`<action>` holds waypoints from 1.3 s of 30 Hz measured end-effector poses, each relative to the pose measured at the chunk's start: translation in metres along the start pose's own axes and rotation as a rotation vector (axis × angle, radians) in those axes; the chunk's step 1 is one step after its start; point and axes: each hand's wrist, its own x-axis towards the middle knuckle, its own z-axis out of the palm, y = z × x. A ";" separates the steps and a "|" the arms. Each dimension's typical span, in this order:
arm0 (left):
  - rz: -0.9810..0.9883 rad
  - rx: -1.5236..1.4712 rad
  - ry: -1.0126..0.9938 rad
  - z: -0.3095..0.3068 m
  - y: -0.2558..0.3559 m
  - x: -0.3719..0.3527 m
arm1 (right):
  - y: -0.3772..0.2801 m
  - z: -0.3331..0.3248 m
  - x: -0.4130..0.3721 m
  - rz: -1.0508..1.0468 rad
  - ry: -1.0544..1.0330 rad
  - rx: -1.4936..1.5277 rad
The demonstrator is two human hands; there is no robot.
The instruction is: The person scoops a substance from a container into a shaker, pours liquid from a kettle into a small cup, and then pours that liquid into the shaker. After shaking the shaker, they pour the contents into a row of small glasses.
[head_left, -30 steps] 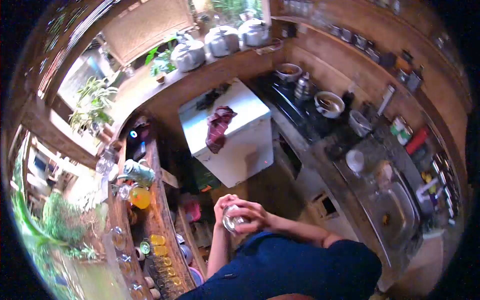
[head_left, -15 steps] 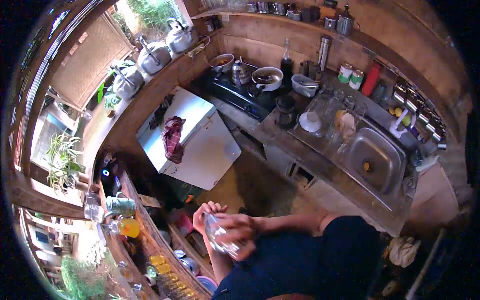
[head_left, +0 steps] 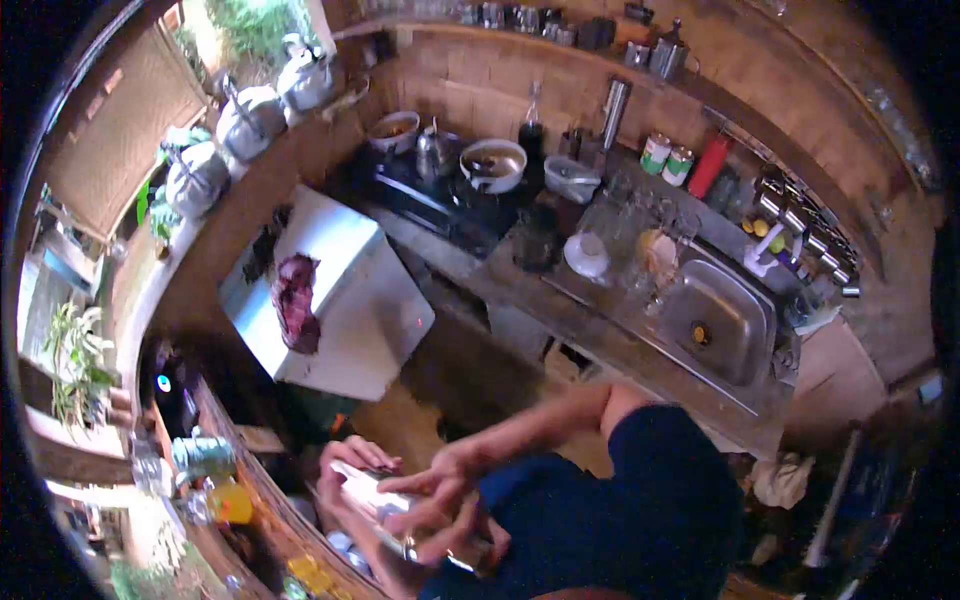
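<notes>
A shiny, clear glass object (head_left: 366,488) is between my hands at the lower centre, blurred and with bright reflections. My left hand (head_left: 338,480) is wrapped round its far end and side. Across its near part lie the bent fingers of my right hand (head_left: 448,515), which partly hide it. The object's exact shape cannot be made out. Left of my hands, a wooden ledge (head_left: 262,485) bears a jar of yellow liquid (head_left: 232,503) and a pale blue patterned mug (head_left: 203,455).
A white cabinet (head_left: 360,315) with a dark red cloth (head_left: 296,305) stands ahead. Beyond are a black stove (head_left: 430,205) with pots and a counter with glasses and a steel sink (head_left: 722,322). Kettles (head_left: 250,122) line the window ledge.
The view has shifted, so the room appears further left and lower right items have moved left. My hands have moved left with the glass object, and my right fingers have spread along it.
</notes>
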 end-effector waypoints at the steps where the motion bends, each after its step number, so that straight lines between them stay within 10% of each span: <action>1: 0.027 -0.163 0.227 -0.006 -0.028 0.005 | 0.001 0.014 -0.011 0.028 0.086 0.003; 3: 0.191 -0.375 0.112 -0.082 -0.049 0.023 | 0.019 0.037 -0.021 -0.001 0.172 0.020; 6: 0.376 0.219 -0.306 -0.041 0.067 0.067 | 0.084 0.045 -0.001 -0.037 0.019 -0.027; 9: 0.277 0.898 -0.124 -0.004 0.149 0.126 | 0.198 0.045 0.048 -0.215 -0.289 -0.061; 14: -0.111 0.387 -0.166 -0.085 0.160 0.148 | 0.215 0.055 0.028 -0.160 -0.243 -0.068; 19: 0.129 -0.369 0.152 -0.209 0.011 0.151 | 0.179 0.128 -0.049 0.401 0.294 -0.025; 22: 0.296 -0.151 -0.066 -0.224 0.067 0.177 | 0.215 0.131 -0.025 0.217 0.159 0.071; 27: -0.163 0.096 -0.130 -0.213 0.186 0.257 | 0.317 0.106 0.069 -0.015 -0.292 0.058; 30: -0.277 -0.104 -0.274 -0.196 0.191 0.234 | 0.299 0.113 0.043 -0.008 -0.224 0.033; 33: 0.155 0.211 -0.152 -0.206 0.121 0.176 | 0.243 0.141 -0.016 0.145 0.049 0.011; 34: 0.053 -0.630 0.231 -0.225 0.077 0.177 | 0.235 0.150 -0.029 0.190 0.139 -0.008; 37: 0.197 -0.162 0.011 -0.306 0.041 0.186 | 0.239 0.160 -0.046 0.187 0.341 -0.012; 38: 0.183 -0.076 -0.119 -0.273 0.069 0.187 | 0.237 0.128 -0.005 0.399 0.197 0.474; 39: 0.131 0.033 -0.209 -0.246 0.109 0.202 | 0.251 0.122 0.010 0.288 0.015 0.326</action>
